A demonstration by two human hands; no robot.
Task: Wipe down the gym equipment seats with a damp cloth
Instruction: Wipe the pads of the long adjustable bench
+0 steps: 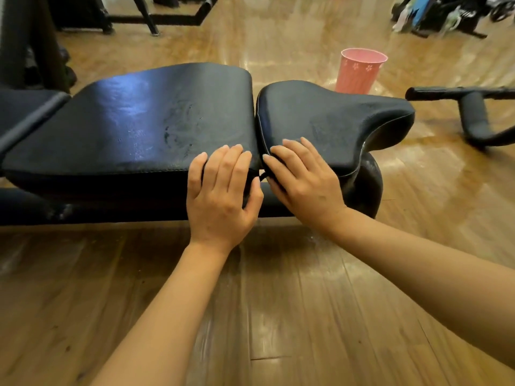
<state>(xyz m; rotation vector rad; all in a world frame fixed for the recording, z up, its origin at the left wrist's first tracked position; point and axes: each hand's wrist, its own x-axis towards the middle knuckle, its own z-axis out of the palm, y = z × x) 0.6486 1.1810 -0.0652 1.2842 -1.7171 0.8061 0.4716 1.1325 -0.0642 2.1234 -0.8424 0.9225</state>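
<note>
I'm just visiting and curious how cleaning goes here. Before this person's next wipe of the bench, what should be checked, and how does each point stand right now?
1. Cloth in hand: cannot tell; only something dark shows under the left hand and right hand.
2. Hands on the pads: ok; left on the long pad, right on the seat pad.
3. Gap between pads reached: ok; both hands are at it.
4. Pad surfaces damp: ok; smeared streaks show.
5. Pink bucket nearby: ok; contents cannot tell.

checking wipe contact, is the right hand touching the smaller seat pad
Touching. In the head view, the right hand lies flat on the near corner of the smaller seat pad.
</note>
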